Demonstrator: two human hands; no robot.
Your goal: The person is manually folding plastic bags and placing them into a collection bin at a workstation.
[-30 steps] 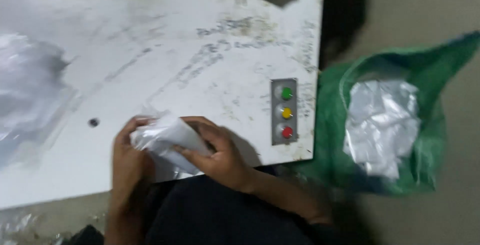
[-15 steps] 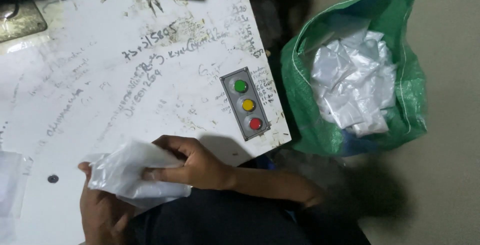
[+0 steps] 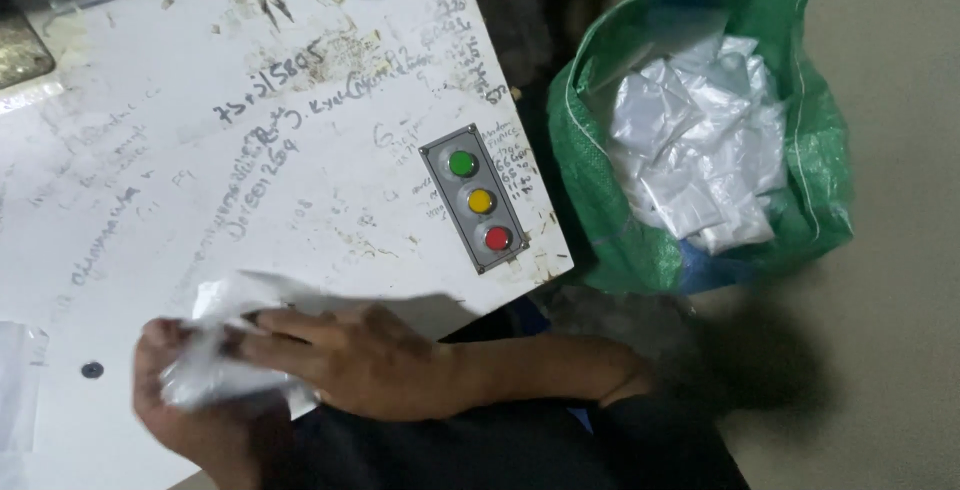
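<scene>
White, thin plastic is what both hands work on: a crumpled bag [image 3: 225,350] bunched at the near edge of the table [image 3: 300,120]. The right hand [image 3: 370,360] lies across the bag from the right with its fingers stretched over it, pressing and pinching the film. The left hand [image 3: 190,420] cups the bag from below and from the left, fingers curled into the folds. So each hand is closed on the bag, neither one free. The picture is a little blurred at the hands, so how tight the pinch is cannot be told.

Just beyond the right hand, up and to its right, sits a grey button box [image 3: 480,200] with a green, a yellow and a red button set in the table. Well off to the right, on the floor, stands a green woven sack [image 3: 810,180], open and filled with more white bags [image 3: 700,160]. Near the left hand a small dark hole [image 3: 92,369] shows in the table, and a clear scrap of film [image 3: 15,390] lies at the left edge.

Risks, as I judge them: the film looks slick and thin, so it could slip from a loose pinch and slide off the near edge into the lap, or tear if pulled hard. A sweep of the right hand forward could also brush the red button.
</scene>
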